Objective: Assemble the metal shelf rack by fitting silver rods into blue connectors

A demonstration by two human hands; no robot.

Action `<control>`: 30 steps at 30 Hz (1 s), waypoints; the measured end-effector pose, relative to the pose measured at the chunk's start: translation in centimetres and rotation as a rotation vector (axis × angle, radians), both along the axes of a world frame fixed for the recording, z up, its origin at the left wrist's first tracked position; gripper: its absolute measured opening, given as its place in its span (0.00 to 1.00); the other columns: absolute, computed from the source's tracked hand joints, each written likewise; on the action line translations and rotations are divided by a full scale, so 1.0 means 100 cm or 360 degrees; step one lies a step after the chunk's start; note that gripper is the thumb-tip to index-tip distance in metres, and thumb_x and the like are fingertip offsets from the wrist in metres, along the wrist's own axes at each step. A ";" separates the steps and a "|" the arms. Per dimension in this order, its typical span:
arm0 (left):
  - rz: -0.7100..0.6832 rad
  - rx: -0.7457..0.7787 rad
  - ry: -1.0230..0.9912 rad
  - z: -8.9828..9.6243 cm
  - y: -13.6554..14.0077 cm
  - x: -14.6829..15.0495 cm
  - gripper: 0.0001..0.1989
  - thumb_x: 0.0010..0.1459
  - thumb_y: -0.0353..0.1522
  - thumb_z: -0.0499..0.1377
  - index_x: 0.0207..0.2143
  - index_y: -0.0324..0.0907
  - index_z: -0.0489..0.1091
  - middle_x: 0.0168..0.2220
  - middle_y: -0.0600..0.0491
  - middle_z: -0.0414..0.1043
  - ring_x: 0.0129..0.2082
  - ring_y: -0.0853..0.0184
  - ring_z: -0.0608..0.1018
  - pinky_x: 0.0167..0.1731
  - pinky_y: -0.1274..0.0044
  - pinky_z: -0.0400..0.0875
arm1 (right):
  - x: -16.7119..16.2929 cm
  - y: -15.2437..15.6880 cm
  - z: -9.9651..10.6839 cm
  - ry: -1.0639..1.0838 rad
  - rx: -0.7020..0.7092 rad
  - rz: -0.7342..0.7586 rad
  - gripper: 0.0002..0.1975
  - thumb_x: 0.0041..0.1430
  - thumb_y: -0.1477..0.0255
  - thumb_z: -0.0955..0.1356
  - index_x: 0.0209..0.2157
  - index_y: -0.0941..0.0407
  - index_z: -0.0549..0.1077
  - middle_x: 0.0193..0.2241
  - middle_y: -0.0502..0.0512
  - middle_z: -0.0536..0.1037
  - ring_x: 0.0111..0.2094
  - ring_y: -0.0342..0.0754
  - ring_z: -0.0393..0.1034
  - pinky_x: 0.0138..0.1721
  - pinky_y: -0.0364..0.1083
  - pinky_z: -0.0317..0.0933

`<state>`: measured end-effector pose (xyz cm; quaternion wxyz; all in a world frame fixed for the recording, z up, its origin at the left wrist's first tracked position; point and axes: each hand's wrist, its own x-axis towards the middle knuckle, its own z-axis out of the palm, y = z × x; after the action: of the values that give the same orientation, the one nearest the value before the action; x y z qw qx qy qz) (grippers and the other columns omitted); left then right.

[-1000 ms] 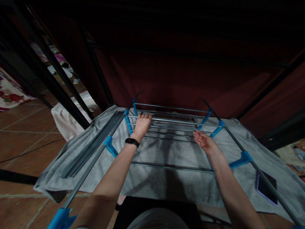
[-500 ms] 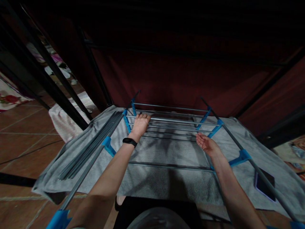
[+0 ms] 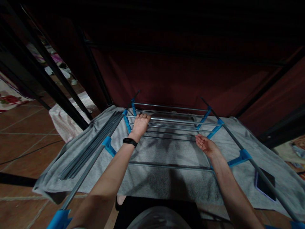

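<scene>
A rack frame of grey metal tubes and blue plastic brackets stands over a grey cloth, with crossbars spanning its far part. My left hand, a black band on its wrist, is closed over a metal crossbar near its left end. On the other side, my right hand is turned palm up with its fingers lightly curved and apart from a grip. Its fingertips are beside the lower crossbars, near the right blue bracket; whether they touch a bar I cannot tell.
Several loose grey tubes lie in a bundle on the grey cloth at left. A phone rests at right, partly behind a side tube. Dark red fabric rises behind the rack, and black metal bars slant at left.
My right hand has shifted very slightly, down and to the left. My left hand keeps its hold on the crossbar, and the rack stays in place.
</scene>
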<state>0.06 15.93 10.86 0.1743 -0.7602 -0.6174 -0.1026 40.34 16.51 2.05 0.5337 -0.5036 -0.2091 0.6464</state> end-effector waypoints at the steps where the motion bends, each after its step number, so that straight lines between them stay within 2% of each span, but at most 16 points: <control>1: 0.0005 -0.0005 -0.0003 0.000 0.000 0.000 0.17 0.59 0.21 0.52 0.47 0.40 0.74 0.44 0.43 0.76 0.48 0.54 0.76 0.51 0.65 0.65 | 0.000 0.000 -0.001 -0.0003 0.0007 0.0003 0.12 0.59 0.83 0.64 0.36 0.55 0.77 0.33 0.55 0.84 0.31 0.42 0.79 0.32 0.39 0.76; 12: -0.0002 0.0048 -0.0054 -0.006 0.002 0.002 0.15 0.61 0.23 0.53 0.47 0.38 0.74 0.44 0.40 0.75 0.48 0.53 0.75 0.51 0.65 0.65 | 0.001 -0.002 -0.006 -0.0007 0.0015 -0.0012 0.12 0.60 0.82 0.65 0.37 0.54 0.77 0.33 0.54 0.84 0.31 0.42 0.80 0.32 0.39 0.76; 16: -0.0014 0.0070 -0.0066 -0.010 0.004 0.000 0.15 0.60 0.23 0.54 0.48 0.38 0.73 0.44 0.41 0.75 0.48 0.54 0.76 0.52 0.65 0.64 | 0.004 -0.005 -0.005 -0.0031 0.0037 -0.0036 0.12 0.57 0.83 0.66 0.37 0.54 0.76 0.32 0.54 0.84 0.31 0.42 0.80 0.32 0.39 0.76; 20: -0.0032 0.0155 -0.0089 -0.017 0.006 -0.001 0.16 0.65 0.27 0.52 0.52 0.37 0.72 0.44 0.41 0.76 0.48 0.53 0.75 0.53 0.65 0.64 | 0.003 -0.008 0.000 -0.0050 0.0129 -0.0024 0.11 0.54 0.83 0.68 0.36 0.55 0.76 0.33 0.55 0.84 0.30 0.42 0.80 0.32 0.38 0.76; 25: -0.0172 0.0253 -0.0160 -0.021 0.007 0.004 0.22 0.69 0.33 0.49 0.63 0.38 0.65 0.48 0.41 0.75 0.51 0.52 0.74 0.56 0.63 0.63 | -0.004 -0.010 0.012 -0.0209 0.0281 -0.0136 0.09 0.53 0.81 0.69 0.35 0.55 0.77 0.32 0.55 0.84 0.28 0.42 0.78 0.29 0.38 0.73; 30: -0.0186 0.0273 -0.0223 -0.022 0.006 0.008 0.23 0.69 0.33 0.48 0.64 0.40 0.65 0.49 0.41 0.74 0.52 0.52 0.73 0.59 0.62 0.61 | -0.011 -0.005 0.018 -0.0521 0.0483 -0.0149 0.06 0.51 0.77 0.71 0.33 0.55 0.77 0.30 0.51 0.82 0.26 0.41 0.73 0.28 0.39 0.68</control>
<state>0.84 16.49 8.67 0.1888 -0.7680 -0.5718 -0.2180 39.20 16.01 3.83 0.5916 -0.5248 -0.3643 0.4918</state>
